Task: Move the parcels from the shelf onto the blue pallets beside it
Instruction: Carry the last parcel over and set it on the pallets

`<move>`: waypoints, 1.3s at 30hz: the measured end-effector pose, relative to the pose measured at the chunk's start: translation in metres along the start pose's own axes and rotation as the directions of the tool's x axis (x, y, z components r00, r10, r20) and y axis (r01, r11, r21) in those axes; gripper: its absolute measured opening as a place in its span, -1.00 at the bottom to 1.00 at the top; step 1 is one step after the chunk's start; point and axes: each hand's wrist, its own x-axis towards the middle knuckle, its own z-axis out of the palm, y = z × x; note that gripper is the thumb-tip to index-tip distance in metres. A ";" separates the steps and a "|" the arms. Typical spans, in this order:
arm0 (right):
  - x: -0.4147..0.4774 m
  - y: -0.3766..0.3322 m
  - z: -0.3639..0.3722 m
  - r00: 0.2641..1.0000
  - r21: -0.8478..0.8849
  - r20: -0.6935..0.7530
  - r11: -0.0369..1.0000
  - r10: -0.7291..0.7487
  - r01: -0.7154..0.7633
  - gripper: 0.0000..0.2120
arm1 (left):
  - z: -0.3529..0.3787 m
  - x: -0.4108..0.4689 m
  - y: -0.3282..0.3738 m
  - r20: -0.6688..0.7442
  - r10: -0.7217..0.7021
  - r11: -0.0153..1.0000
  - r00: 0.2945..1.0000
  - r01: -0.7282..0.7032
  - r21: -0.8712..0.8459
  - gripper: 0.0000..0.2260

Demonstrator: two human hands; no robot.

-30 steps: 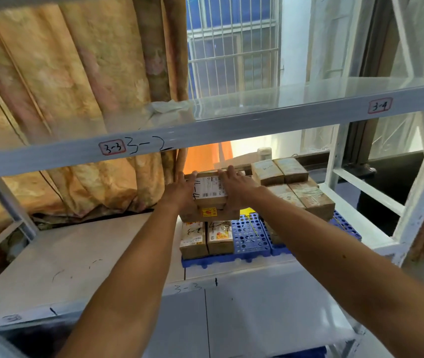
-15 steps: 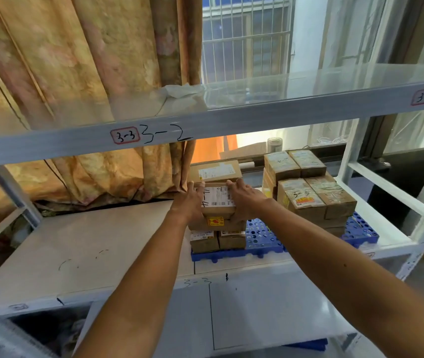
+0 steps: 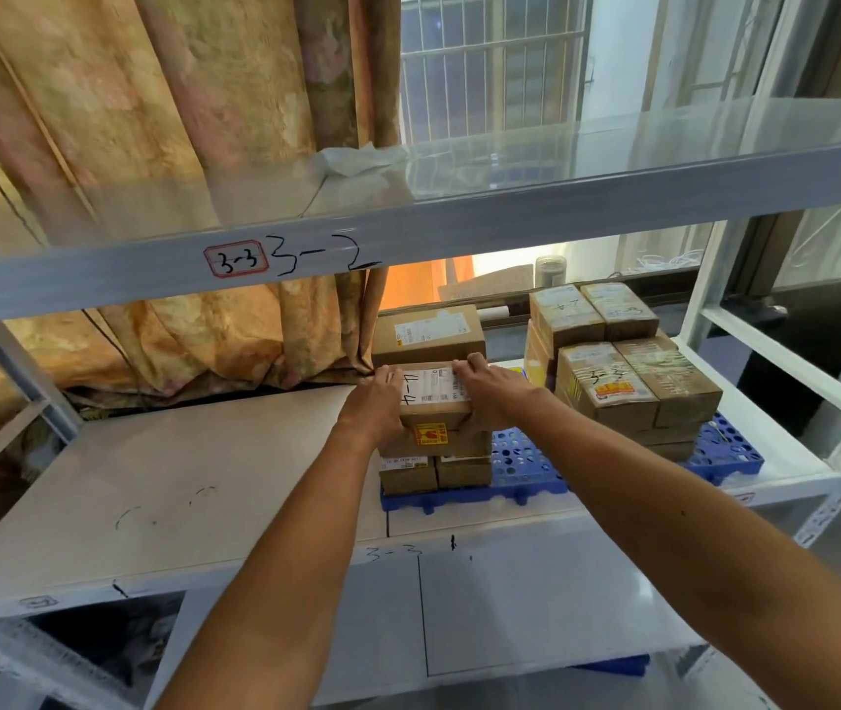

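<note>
Labelled cardboard parcel (image 3: 434, 402), frame centre, atop stack on blue pallet (image 3: 526, 471); clamped between left hand (image 3: 375, 407) and right hand (image 3: 492, 397).

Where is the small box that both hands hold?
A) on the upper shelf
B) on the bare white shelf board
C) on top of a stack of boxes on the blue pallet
C: the small box, between the left hand and the right hand, sits on the stack of boxes on the blue pallet.
</note>
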 end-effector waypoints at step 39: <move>-0.052 -0.035 0.000 0.991 -0.118 -0.066 0.986 0.113 -0.120 -0.20 | -0.006 -0.027 -0.010 0.036 -0.028 0.996 0.999 0.025 0.082 -0.09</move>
